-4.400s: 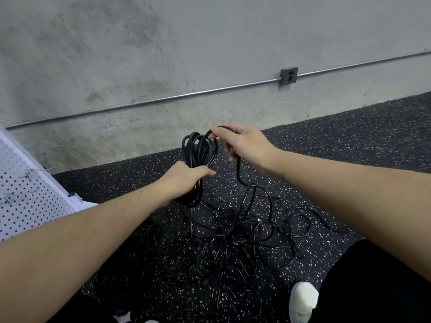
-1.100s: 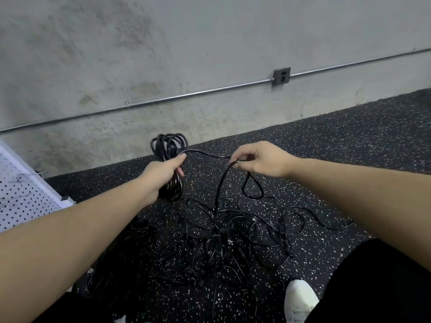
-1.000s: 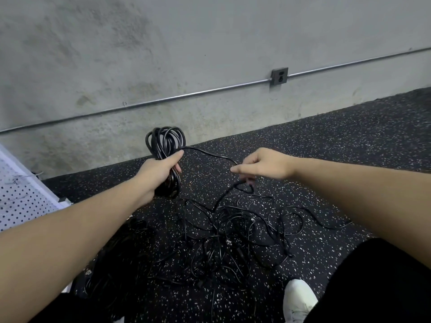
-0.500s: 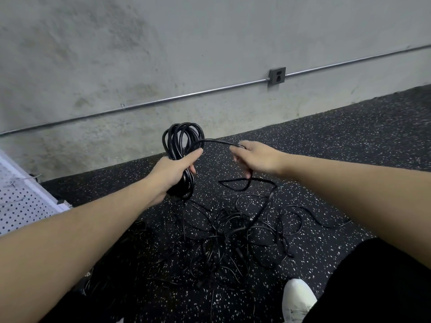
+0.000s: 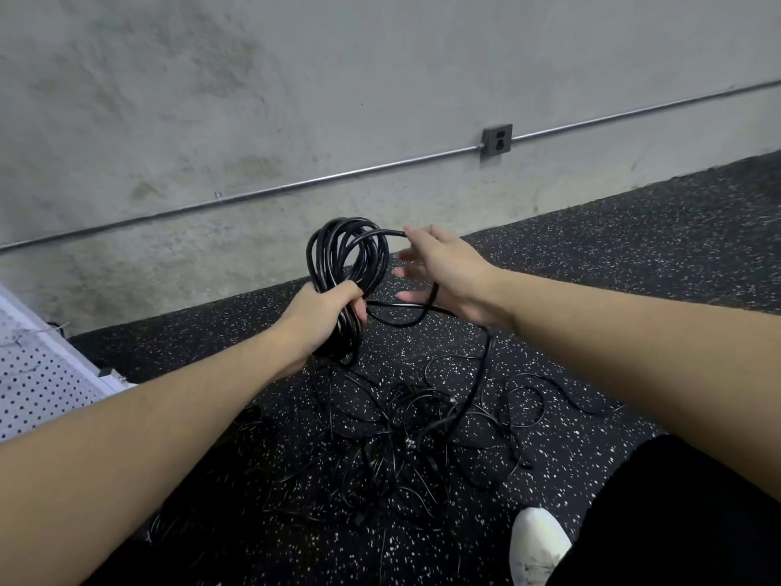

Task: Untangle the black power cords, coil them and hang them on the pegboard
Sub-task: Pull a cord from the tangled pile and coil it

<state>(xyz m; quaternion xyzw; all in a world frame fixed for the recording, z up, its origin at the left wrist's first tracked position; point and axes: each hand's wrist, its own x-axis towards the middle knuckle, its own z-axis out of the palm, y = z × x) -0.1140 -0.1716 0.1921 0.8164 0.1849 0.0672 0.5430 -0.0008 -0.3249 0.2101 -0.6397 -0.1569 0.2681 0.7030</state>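
Note:
My left hand (image 5: 323, 313) grips the lower side of a coil of black power cord (image 5: 344, 251), held upright above the floor. My right hand (image 5: 450, 270) is just right of the coil with its fingers spread and fairly straight. The cord's free run lies across it: from the coil's top to the fingertips, then round behind the palm and down. That run drops into a tangle of black cords (image 5: 401, 437) on the speckled floor below both hands. A corner of the white pegboard (image 5: 38, 382) shows at the left edge.
A concrete wall with a metal conduit (image 5: 296, 186) and a grey outlet box (image 5: 498, 139) runs behind. Black speckled rubber floor (image 5: 634, 255) stretches to the right. My white shoe (image 5: 536, 547) and black trouser leg (image 5: 676, 522) sit at bottom right.
My right hand has risen from the floor side to the coil's top, carrying the cord's free run with it, and its fingers have spread. The left hand keeps its grip on the coil.

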